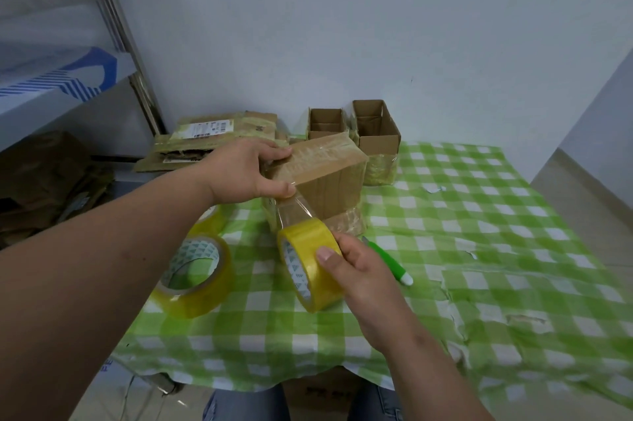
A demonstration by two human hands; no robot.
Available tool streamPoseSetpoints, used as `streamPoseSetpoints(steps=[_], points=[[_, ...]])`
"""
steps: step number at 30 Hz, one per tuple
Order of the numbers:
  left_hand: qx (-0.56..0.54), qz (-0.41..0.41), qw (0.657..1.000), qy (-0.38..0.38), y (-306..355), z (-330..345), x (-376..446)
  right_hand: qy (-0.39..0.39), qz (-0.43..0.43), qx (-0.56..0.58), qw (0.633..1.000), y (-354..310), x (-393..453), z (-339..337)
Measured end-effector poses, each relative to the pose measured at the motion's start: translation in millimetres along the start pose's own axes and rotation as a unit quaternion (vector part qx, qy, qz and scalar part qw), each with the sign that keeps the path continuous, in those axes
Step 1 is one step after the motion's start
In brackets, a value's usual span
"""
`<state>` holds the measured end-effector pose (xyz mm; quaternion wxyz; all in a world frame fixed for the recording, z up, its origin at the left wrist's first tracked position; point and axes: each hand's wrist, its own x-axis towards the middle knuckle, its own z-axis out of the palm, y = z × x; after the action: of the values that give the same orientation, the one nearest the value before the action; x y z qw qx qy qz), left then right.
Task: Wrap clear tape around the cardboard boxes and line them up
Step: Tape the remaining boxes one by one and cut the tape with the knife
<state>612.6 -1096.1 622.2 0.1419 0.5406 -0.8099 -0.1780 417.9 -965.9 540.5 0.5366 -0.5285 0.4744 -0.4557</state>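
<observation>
The left hand (pixel 251 171) grips the near end of the box (pixel 323 175), thumb pressing the tape down at its lower corner, fingers curled over the top. The box sits tilted on the counter (pixel 479 249), toward its back, already glossy with tape along its top. The right hand (pixel 356 270) pinches the tape roll (pixel 310 266), thumb across the outer face, fingers behind it; a clear strip (pixel 294 210) runs taut from the roll up to the box corner.

The strip narrows a little between roll and box, so I'd guess it could twist or fold onto itself if the roll tips sideways. If the left thumb lets up, the tape end might peel off, or the light box may get dragged toward the roll.

Just left lies a second tape roll (pixel 195 275), with another partly hidden behind the left forearm. A green cutter (pixel 388 259) rests by the right hand. Behind, two open boxes (pixel 356 126) stand side by side, and flattened cardboard (pixel 205 143) is stacked at the back left.
</observation>
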Motion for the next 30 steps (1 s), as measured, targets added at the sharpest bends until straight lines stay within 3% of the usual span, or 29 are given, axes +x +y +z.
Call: streamPoseSetpoints(steps=[6, 9, 16, 22, 25, 30], points=[[-0.093, -0.037, 0.995, -0.005, -6.7, 4.4, 2.5, 0.0, 0.018, 0.074, 0.997, 5.5, -0.5, -1.9], [-0.132, -0.049, 0.99, 0.01, -11.5, 12.2, -0.2, -0.032, 0.039, 0.048, 0.998, 8.0, 1.7, -0.1], [-0.081, -0.051, 0.977, 0.19, -11.7, 39.8, -20.3, -0.046, 0.035, -0.001, 0.998, 3.0, 1.5, 7.1], [-0.121, -0.074, 0.983, 0.116, 4.2, 44.2, -36.1, -0.032, 0.031, 0.0, 0.999, 4.8, 0.1, 6.4], [-0.215, -0.091, 0.967, 0.103, 7.7, 51.7, -43.6, -0.017, 0.033, -0.011, 0.999, 3.9, -0.2, 7.4], [-0.359, -0.175, 0.899, 0.183, 7.9, 70.1, -49.3, -0.024, 0.027, -0.044, 0.998, 1.7, 1.2, -1.9]])
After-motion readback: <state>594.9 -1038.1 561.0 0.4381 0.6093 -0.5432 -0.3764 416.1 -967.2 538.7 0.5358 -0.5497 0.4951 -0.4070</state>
